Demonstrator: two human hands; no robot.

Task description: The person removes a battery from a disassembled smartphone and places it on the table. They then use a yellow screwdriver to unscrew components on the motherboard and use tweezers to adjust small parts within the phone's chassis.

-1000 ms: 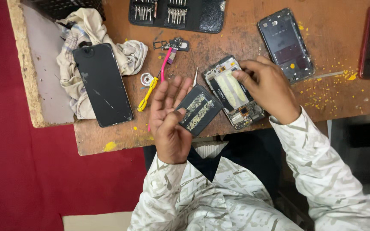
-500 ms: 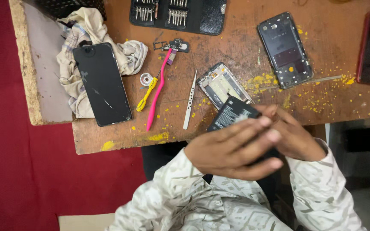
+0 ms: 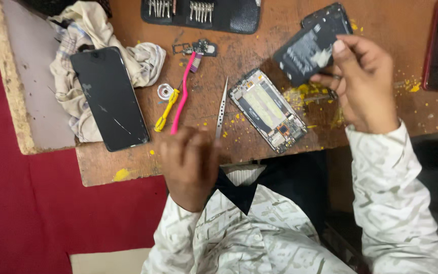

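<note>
The fingers (image 3: 338,50) of the right hand (image 3: 363,83) pinch a flat black battery (image 3: 305,50), thumb on its face, and hold it lifted and tilted over the far right part of the bench (image 3: 259,38). Half a second ago both hands were bunched together low over the lap with that battery between them; now they have parted, and the battery has travelled up and to the right, so it sits in front of the dark back cover (image 3: 330,18) that lies behind it.

The left hand (image 3: 188,162) has dropped to the near edge of the bench, knuckles up, fingers curled. It is blurred, and I cannot tell whether they close on anything — the near tip of the silver tweezers (image 3: 222,109) ends right at them.

Between the 2 hands lies the opened phone (image 3: 268,110), its insides showing and the pale battery bay bare. So the battery is out of the phone and held clear of it, and the phone itself has not shifted.

Further left lie a pink tool (image 3: 182,96) and a yellow tool (image 3: 166,110) side by side, a small round part (image 3: 165,92) just beside them, and a little circuit piece (image 3: 203,47) at the pink tool's far end. A cracked black screen (image 3: 108,99) rests on a crumpled cloth (image 3: 143,58). At the far edge is a black case of screwdriver bits (image 3: 204,12) — and yellow crumbs (image 3: 300,94) are scattered around the phone.
</note>
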